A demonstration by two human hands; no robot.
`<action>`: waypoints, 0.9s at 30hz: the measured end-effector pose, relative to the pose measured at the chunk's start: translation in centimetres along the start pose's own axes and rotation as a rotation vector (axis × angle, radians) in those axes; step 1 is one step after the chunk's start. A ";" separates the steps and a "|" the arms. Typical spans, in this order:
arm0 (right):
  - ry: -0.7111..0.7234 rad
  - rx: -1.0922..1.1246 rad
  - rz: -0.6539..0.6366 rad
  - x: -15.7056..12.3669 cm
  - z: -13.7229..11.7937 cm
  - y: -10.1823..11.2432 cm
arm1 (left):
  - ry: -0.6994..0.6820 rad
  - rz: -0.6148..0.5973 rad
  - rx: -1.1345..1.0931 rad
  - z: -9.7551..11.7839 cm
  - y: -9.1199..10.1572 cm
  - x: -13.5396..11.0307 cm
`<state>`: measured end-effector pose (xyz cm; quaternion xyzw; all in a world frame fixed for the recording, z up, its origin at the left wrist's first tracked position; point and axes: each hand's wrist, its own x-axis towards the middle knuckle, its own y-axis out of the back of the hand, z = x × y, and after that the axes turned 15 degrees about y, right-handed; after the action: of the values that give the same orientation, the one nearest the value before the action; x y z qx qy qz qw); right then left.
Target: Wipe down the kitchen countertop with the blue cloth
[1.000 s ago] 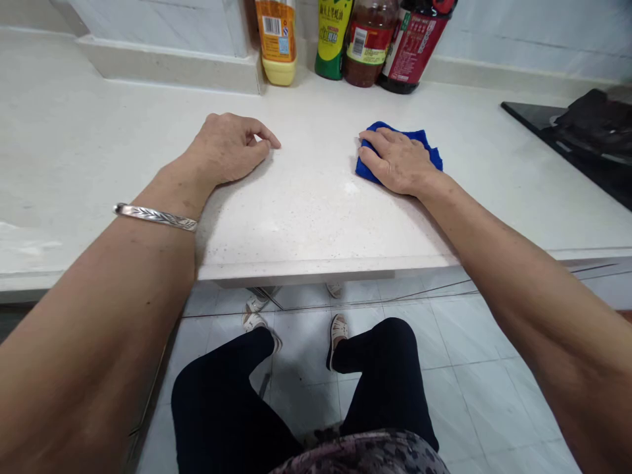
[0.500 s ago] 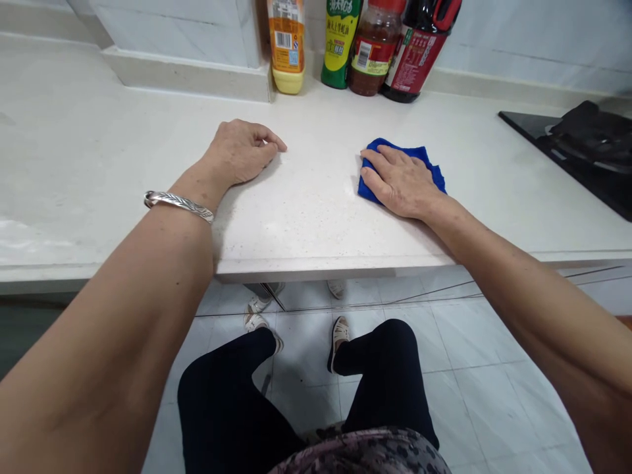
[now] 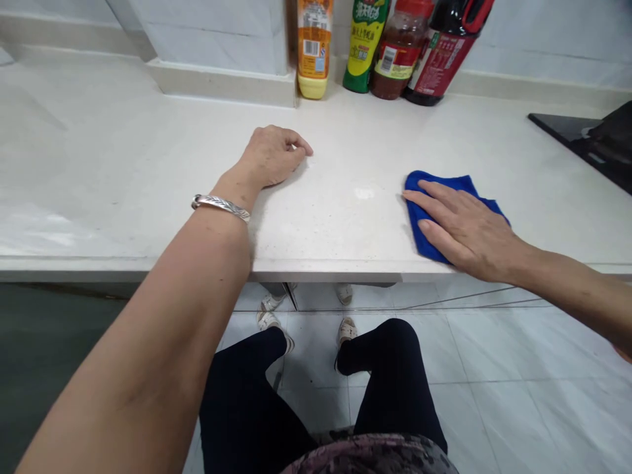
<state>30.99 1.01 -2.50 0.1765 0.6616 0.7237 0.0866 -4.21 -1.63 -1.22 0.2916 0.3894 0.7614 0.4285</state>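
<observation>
My right hand (image 3: 464,227) lies flat, fingers stretched out, pressing a folded blue cloth (image 3: 434,187) onto the pale countertop (image 3: 148,164) near its front edge. My left hand (image 3: 271,157) rests on the counter further left and back, fingers curled loosely under with nothing visible in them. A silver bracelet (image 3: 220,206) sits on my left wrist. A small whitish smear (image 3: 364,193) marks the counter between the two hands.
Several sauce and oil bottles (image 3: 395,52) stand against the back wall. A raised white ledge (image 3: 217,79) runs along the back left. A black stove top (image 3: 587,141) lies at the right edge. Below the counter edge are my legs and a tiled floor (image 3: 518,395).
My right hand has slid the blue cloth to the right and toward the front edge, and its fingers have flattened. The left hand has stayed put on the counter. The view has shifted left.
</observation>
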 end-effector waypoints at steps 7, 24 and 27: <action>0.053 -0.004 -0.001 -0.8 0.6 0.0 | -0.056 0.001 0.073 0.2 -0.2 -0.1; 0.039 0.061 -0.030 9.5 -2.2 -0.6 | 0.026 0.041 0.049 0.7 -0.4 0.7; 0.037 0.070 -0.041 12.8 -3.1 -1.0 | 0.014 0.043 0.088 0.7 -0.5 1.0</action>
<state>17.89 2.83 -1.87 0.1522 0.6914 0.7014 0.0830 -3.89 -0.38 -1.21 0.3134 0.4191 0.7545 0.3960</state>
